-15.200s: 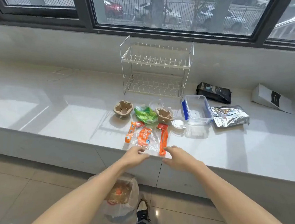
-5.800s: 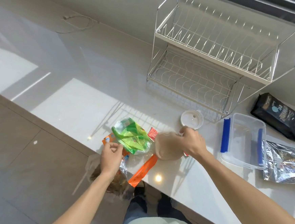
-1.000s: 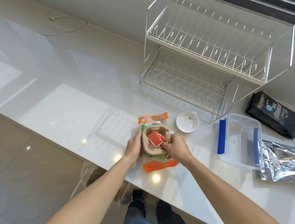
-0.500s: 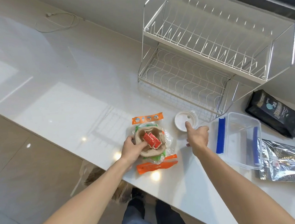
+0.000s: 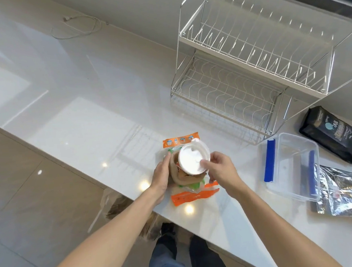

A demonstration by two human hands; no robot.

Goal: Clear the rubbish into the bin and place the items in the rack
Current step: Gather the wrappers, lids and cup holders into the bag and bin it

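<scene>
My right hand (image 5: 220, 169) pinches a round white plastic lid (image 5: 193, 159) and holds it on top of a brown pulp cup holder (image 5: 181, 178). My left hand (image 5: 161, 175) grips the left side of that holder. Under it lies a pile of rubbish: orange wrappers (image 5: 193, 196) and a clear and green packet, partly hidden. A white two-tier wire rack (image 5: 249, 64) stands empty at the back of the counter. A clear bin bag (image 5: 122, 209) with brown rubbish hangs below the counter's front edge.
A clear plastic box with blue clips (image 5: 289, 164) sits to the right of my hands. A black pouch (image 5: 335, 134) and a silver foil bag (image 5: 348, 193) lie further right. A white cable (image 5: 78, 27) lies at the back left. My feet are below the counter edge.
My right hand reached to the white lid beside the rack, picked it up and brought it onto the pulp holder. My left hand stayed on the holder.
</scene>
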